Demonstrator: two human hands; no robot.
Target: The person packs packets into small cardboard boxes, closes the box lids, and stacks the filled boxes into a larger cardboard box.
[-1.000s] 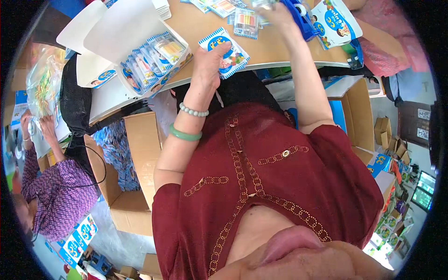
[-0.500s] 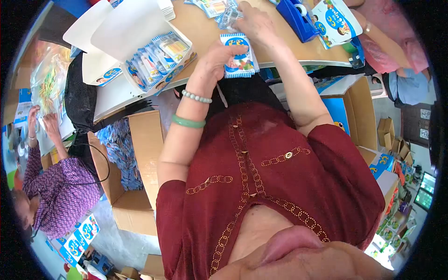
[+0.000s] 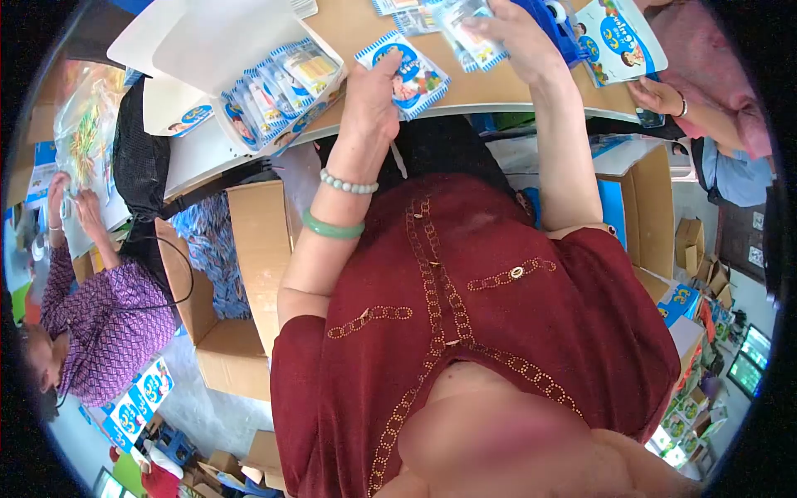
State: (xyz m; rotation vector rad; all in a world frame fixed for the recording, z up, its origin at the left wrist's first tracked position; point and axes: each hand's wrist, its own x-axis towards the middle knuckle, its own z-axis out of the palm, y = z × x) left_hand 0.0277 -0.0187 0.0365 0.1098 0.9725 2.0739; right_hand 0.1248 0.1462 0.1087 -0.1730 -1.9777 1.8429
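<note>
My left hand [image 3: 373, 95], with a bead bracelet and a green bangle on its arm, grips a stack of blue-and-white packets [image 3: 413, 76] over the table's front edge. To the right, my right hand [image 3: 525, 41] pinches a clear packet with blue striped ends [image 3: 467, 31]; a few like it lie behind on the table [image 3: 349, 37]. At the left stands an open white box [image 3: 311, 112] holding several packets [image 3: 281, 87] in a row.
A blue tape dispenser [image 3: 567, 29] and a printed white carton [image 3: 618, 43] stand at the right, near another person's hand [image 3: 656, 95]. Open cardboard boxes [image 3: 257, 241] are below the table. A co-worker in purple [image 3: 116, 328] handles a plastic bag [image 3: 83, 133] at the left.
My right hand has moved right with a clear packet in it. My left hand and its packets shifted slightly left and tilted. The other person's hand at the right has reached the carton.
</note>
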